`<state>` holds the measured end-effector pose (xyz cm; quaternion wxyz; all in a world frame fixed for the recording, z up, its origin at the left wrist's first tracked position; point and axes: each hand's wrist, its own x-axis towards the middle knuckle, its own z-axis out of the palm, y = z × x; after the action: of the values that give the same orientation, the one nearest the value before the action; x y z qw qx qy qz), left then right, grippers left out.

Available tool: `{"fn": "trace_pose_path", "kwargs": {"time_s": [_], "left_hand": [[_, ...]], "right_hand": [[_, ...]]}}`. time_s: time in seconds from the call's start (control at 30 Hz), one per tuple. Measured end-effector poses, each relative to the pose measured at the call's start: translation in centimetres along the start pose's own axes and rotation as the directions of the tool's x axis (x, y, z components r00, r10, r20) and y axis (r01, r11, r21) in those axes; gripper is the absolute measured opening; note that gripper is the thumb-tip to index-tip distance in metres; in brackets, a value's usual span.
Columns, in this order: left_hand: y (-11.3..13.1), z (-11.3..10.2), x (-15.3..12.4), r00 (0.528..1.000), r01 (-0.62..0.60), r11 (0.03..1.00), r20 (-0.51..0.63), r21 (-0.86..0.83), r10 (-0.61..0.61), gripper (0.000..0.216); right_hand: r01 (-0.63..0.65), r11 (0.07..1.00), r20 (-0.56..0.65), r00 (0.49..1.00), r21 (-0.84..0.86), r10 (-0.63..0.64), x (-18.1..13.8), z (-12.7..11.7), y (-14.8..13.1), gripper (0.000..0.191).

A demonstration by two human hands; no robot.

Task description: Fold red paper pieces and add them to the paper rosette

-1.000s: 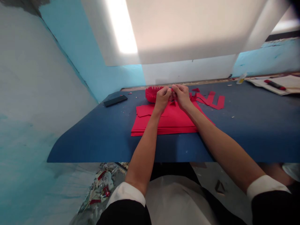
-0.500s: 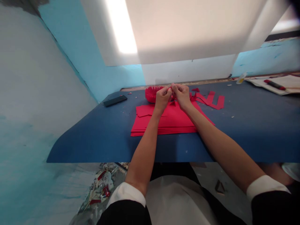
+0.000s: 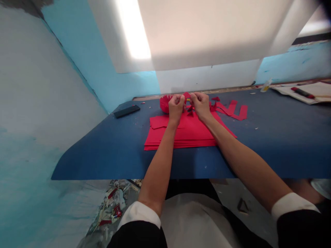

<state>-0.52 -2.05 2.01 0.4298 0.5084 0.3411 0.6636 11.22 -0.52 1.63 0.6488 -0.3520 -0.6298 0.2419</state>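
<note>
My left hand and my right hand are held close together above a stack of red paper sheets on the blue table. Both are closed in a pinch on a small piece of red paper between them. Just behind my left hand lies a red fringed paper ball. Red cut strips lie to the right of my right hand.
A black phone lies at the table's back left. Far right are white papers with a red-handled tool and a small glue bottle. Blue and white walls stand behind and to the left. Scraps litter the floor.
My hands have drawn slightly apart and the small red paper piece now shows between them, sticking up a little higher. The arms have hardly moved.
</note>
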Motion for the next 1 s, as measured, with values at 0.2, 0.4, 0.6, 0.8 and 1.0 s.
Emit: {"fn": "trace_pose_path", "kwargs": {"time_s": [0.2, 0.4, 0.6, 0.8, 1.0], "left_hand": [[0.1, 0.0, 0.5, 0.997, 0.012, 0.998, -0.072, -0.058, -0.016, 0.021], [0.0, -0.1, 0.5, 0.999, 0.043, 0.999, -0.03, -0.011, -0.043, 0.016], [-0.6, -0.4, 0.7, 0.998, -0.014, 0.999, -0.057, -0.035, 0.012, 0.012], [-0.1, -0.5, 0.4, 0.999, -0.015, 0.999, -0.051, -0.028, 0.014, 0.007], [-0.2, -0.5, 0.5, 0.998, -0.013, 0.997, -0.055, -0.071, 0.009, 0.007]], "right_hand": [[-0.077, 0.997, 0.116, 0.99, 0.024, 0.074, -0.2, 0.5, -0.3, 0.062], [-0.142, 0.987, 0.163, 0.978, 0.073, 0.129, -0.1, 0.9, 0.3, 0.07], [-0.106, 0.994, 0.102, 0.989, 0.028, 0.102, 0.0, 1.0, 1.3, 0.069], [-0.117, 0.991, 0.124, 0.986, 0.064, 0.108, 0.1, 1.1, 1.4, 0.07], [-0.125, 0.988, 0.14, 0.984, 0.092, 0.111, 0.1, 1.1, 1.5, 0.072]]}}
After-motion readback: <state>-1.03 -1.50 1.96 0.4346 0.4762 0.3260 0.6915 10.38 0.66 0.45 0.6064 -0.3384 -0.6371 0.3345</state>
